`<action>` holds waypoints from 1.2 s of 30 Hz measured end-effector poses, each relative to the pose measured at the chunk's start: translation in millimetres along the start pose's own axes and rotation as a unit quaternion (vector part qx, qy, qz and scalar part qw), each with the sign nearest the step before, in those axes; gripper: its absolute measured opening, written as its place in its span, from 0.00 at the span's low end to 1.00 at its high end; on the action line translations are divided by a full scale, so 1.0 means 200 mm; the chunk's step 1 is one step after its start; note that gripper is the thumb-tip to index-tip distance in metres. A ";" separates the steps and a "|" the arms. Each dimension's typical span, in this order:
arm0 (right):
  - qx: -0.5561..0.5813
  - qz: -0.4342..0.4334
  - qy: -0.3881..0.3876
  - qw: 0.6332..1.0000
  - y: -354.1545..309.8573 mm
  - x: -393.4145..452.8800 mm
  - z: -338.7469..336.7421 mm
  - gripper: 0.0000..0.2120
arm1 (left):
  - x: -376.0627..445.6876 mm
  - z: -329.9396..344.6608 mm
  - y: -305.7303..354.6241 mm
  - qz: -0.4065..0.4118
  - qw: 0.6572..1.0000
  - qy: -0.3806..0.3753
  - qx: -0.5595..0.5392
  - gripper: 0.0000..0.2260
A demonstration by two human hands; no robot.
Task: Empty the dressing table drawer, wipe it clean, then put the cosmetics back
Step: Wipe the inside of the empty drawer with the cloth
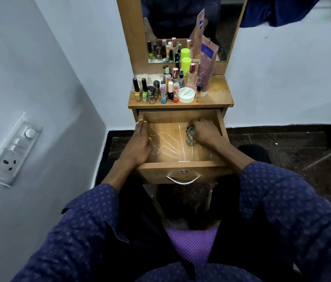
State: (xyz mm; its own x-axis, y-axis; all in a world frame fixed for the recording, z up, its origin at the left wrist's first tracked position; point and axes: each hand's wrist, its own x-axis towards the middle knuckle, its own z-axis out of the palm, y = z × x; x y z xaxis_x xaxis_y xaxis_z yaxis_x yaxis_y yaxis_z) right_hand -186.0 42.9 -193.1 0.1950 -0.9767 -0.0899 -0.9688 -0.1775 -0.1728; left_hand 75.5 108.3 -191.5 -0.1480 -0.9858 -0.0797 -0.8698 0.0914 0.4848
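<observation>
So the drawer is pulled right out and emptied, left hand lying flat-fingered along its left wall, probably to steady it, while the right hand clamps a balled-up cloth against the streaky bottom, cosmetics parked up top by the mirror.

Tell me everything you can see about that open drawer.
The drawer is light brown wood-look board, pulled out from under the tabletop. Its front bears a curved metal handle and a small round lock. No cosmetics lie inside; pale streaks mark its floor. The left hand rests on its left wall, and the right hand presses a bunched cloth onto the floor.
</observation>
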 end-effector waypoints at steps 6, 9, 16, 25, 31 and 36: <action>0.018 -0.048 0.014 0.999 -0.23 0.10 0.03 0.12 | 0.00 0.01 0.00 0.000 1.000 0.001 0.005 0.32; 0.060 -0.164 0.000 0.985 -0.41 0.11 0.11 0.13 | 0.00 0.00 0.00 -0.003 1.000 0.007 -0.023 0.31; -0.061 -0.330 -0.067 0.940 -0.50 -0.10 -0.06 0.03 | -0.01 -0.01 0.00 -0.006 0.999 0.000 -0.036 0.35; -0.051 -0.282 -0.067 0.956 -0.38 0.22 0.14 0.13 | -0.02 0.00 0.00 -0.004 1.000 -0.011 -0.027 0.38; -0.019 -0.235 -0.026 0.972 -0.49 0.21 0.08 0.06 | -0.02 -0.01 -0.01 -0.006 0.999 -0.007 -0.035 0.37; -0.037 -0.295 -0.028 0.955 -0.48 0.09 0.14 0.07 | -0.02 0.00 0.00 -0.011 0.999 -0.001 -0.035 0.38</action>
State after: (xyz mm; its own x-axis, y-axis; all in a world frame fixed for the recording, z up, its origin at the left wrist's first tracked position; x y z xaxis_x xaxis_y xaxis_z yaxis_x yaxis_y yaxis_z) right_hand -84.5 45.1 -205.7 0.7151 -0.6971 -0.0517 -0.6963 -0.7039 -0.1402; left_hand 76.4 112.2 -191.2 -0.1306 -0.9872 -0.0918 -0.8374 0.0602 0.5433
